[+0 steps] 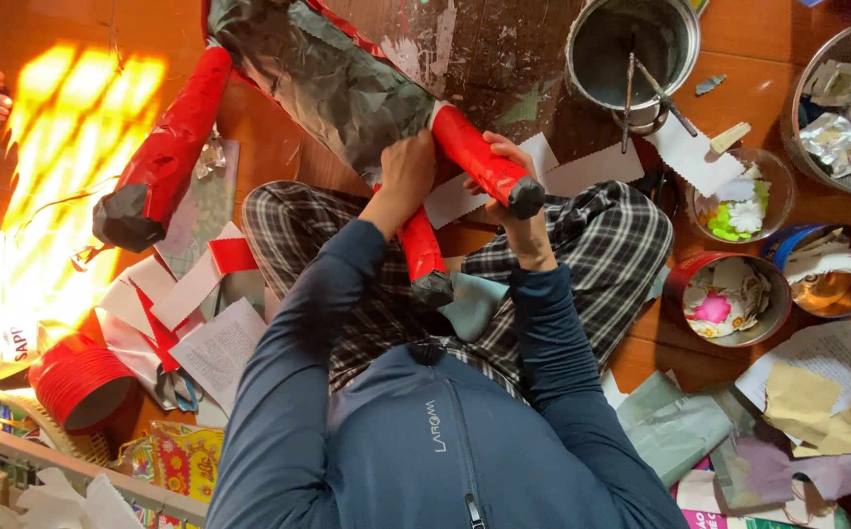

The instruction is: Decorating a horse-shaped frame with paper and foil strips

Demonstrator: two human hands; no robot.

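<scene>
Both my hands on a red paper leg of the dark crinkled figure.

My left hand (408,174) is clenched over the leg's top where the red paper leg (484,162) joins the dark crinkled body (322,78), pinning it; my right hand (513,186) cups it from beneath, fingers wrapped around (a white paper strip (582,171) lies under it). Forearms converge over my lap; a metal pot (631,49) with sticks stands beyond.

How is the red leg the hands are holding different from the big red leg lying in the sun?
The held red leg is shorter and thinner; the sunlit red leg is longer and fatter. The held leg has the left hand and right hand on it; the sunlit leg lies untouched. Both end in a dark tip.
</scene>
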